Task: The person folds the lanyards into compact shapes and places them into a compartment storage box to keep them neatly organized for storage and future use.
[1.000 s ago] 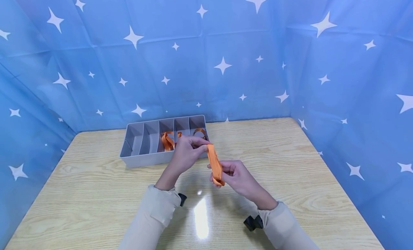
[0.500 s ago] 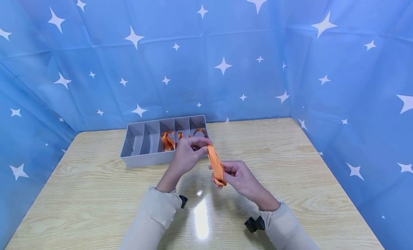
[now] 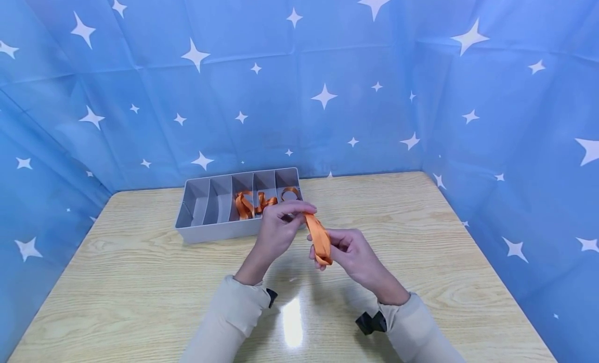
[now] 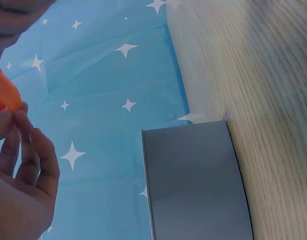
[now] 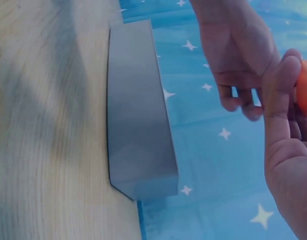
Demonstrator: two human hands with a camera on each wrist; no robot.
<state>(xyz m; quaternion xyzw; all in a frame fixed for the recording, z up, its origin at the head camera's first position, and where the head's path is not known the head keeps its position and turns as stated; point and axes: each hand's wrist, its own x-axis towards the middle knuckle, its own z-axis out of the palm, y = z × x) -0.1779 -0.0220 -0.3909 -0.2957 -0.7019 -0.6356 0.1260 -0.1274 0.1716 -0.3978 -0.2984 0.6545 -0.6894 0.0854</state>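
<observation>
A flattened loop of orange ribbon (image 3: 320,239) is stretched between both hands above the table. My left hand (image 3: 277,232) pinches its upper end between thumb and fingers. Lower down, my right hand (image 3: 352,255) holds the other end, thumb in front and fingers behind. In the left wrist view only a bit of the orange ribbon (image 4: 7,92) shows at the left edge, by the right hand's fingertips. The right wrist view catches the ribbon (image 5: 305,89) at its right edge, partly covered by fingers.
A grey divided tray (image 3: 220,230) stands behind the hands at the table's back. Its right compartments hold more orange ribbon pieces (image 3: 244,204); the left hand hides part of it. A blue star-patterned curtain (image 3: 262,92) encloses the wooden table (image 3: 140,290).
Both hands have shifted a little to the right with the ribbon. The left hand has uncovered more of the ribbon in the tray's fourth compartment.
</observation>
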